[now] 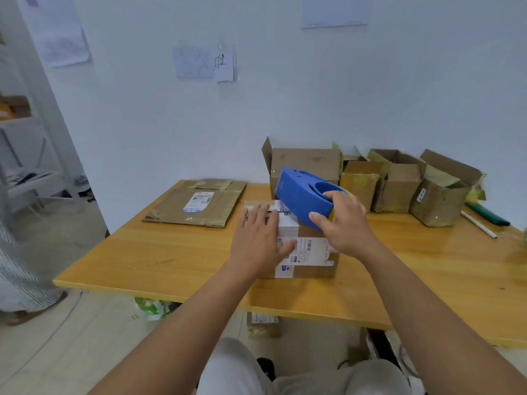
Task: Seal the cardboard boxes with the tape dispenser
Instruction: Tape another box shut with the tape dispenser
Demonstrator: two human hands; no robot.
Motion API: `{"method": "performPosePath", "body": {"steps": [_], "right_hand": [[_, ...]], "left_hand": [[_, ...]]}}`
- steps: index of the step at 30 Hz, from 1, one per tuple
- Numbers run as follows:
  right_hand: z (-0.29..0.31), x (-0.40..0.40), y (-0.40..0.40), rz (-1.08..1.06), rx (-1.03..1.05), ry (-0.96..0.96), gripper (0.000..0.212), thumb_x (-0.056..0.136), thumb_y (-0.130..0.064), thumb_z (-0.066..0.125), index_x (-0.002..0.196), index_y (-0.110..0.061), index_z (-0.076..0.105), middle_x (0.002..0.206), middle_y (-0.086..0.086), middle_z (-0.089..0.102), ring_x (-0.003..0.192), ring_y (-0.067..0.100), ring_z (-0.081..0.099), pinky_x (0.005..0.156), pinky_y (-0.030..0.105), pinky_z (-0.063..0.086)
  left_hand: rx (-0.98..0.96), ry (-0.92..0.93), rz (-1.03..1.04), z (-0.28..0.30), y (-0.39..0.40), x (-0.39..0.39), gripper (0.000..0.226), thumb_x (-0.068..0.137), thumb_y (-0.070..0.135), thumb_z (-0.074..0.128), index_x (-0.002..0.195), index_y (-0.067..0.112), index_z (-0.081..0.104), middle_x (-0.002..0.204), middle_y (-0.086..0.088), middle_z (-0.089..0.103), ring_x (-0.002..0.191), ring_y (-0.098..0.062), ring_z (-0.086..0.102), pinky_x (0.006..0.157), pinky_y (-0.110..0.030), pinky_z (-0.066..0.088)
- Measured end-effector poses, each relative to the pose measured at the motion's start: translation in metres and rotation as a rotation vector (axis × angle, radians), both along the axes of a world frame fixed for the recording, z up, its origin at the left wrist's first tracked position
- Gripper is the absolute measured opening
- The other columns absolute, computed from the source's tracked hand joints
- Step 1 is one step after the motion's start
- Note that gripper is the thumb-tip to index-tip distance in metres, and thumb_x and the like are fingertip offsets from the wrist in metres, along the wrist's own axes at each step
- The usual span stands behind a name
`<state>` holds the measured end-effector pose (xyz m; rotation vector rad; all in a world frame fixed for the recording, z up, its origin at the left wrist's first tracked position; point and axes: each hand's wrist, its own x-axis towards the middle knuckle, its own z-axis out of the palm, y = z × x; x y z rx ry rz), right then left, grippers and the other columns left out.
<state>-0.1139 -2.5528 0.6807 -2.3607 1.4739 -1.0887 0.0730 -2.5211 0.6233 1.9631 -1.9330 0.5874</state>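
Mid-bench, left hand (258,240) lay flat, fingers spread, on the cardboard box (299,246); right hand (343,223) gripped the blue tape dispenser (302,195), tilted at the far seam. Likely risks: flaps springing apart, or tape running skewed and wrinkling if that tilt persisted.

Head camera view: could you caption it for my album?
Left hand steadies a labelled cardboard box while the right hand runs a blue tape dispenser over it.

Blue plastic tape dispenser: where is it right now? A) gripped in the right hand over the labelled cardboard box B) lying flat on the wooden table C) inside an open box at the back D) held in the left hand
A: the right hand grips the blue plastic tape dispenser above the labelled cardboard box, while the left hand lies flat on the box top.
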Motion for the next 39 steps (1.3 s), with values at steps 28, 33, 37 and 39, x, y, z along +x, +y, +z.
{"method": "performPosePath", "body": {"steps": [28,33,37,39], "right_hand": [[0.052,0.008,-0.004,0.189,0.054,-0.434,0.028,0.078,-0.054,0.058,0.078,-0.026,0.055,0.076,-0.003,0.059,0.065,0.016,0.056,0.057,0.033,0.042],[0.068,0.005,-0.024,0.345,0.151,-0.475,0.009,0.095,-0.041,0.06,0.093,-0.034,0.055,0.088,-0.004,0.061,0.073,0.016,0.062,0.066,0.037,0.05],[0.073,0.004,-0.038,0.388,0.159,-0.396,0.016,0.103,-0.039,0.049,0.09,-0.04,0.058,0.086,-0.005,0.057,0.067,0.003,0.055,0.064,0.023,0.045],[0.072,0.005,-0.043,0.397,0.175,-0.382,0.02,0.106,-0.038,0.045,0.091,-0.037,0.059,0.087,-0.006,0.057,0.07,0.003,0.055,0.067,0.023,0.044]], "left_hand": [[0.069,1.347,-0.228,0.049,0.002,0.024,0.082,0.086,0.081,0.008,0.152,0.038,0.031,0.145,0.003,0.049,0.106,-0.002,0.06,0.108,-0.042,0.037],[0.072,1.505,-0.187,0.063,-0.001,0.028,0.074,0.088,0.079,0.006,0.138,0.039,0.043,0.13,0.003,0.057,0.096,-0.002,0.065,0.096,-0.033,0.032],[0.093,1.553,-0.172,0.067,-0.004,0.032,0.065,0.094,0.074,0.011,0.117,0.035,0.058,0.116,0.005,0.067,0.097,-0.005,0.067,0.106,-0.038,0.033],[0.113,1.607,-0.156,0.069,-0.007,0.035,0.057,0.099,0.067,0.022,0.105,0.029,0.065,0.11,0.001,0.071,0.1,-0.012,0.069,0.11,-0.042,0.033]]}}
